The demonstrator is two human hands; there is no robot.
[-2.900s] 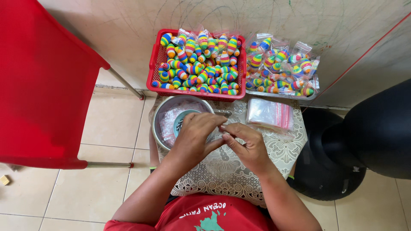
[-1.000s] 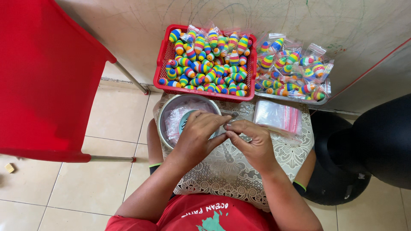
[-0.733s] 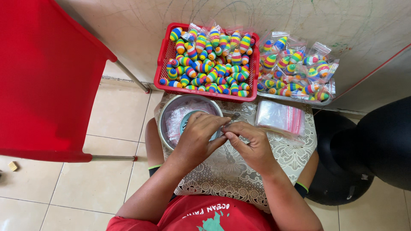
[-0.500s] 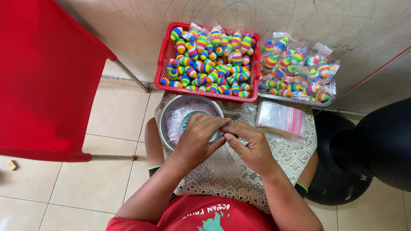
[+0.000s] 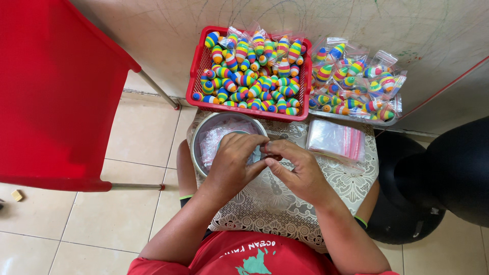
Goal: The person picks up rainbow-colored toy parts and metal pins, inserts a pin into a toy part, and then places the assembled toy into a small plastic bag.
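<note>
Left hand [image 5: 232,165] and right hand [image 5: 300,170] met fingertip to fingertip at frame centre, fingers curled, forearms angled inward.

Both hands meet over the lace-covered lap board [image 5: 285,203], left hand [image 5: 232,165] and right hand [image 5: 298,170] touching at the fingertips, pinched together on something too small and hidden to tell. Left hand lies partly over a metal bowl [image 5: 201,135] holding clear bags. Beyond: red basket [image 5: 196,76] full of rainbow-striped floats [image 5: 254,71], bagged floats [image 5: 356,84] to its right, a stack of empty zip bags [image 5: 336,140] near the right hand, and a red chair [image 5: 56,91] far left.
</note>
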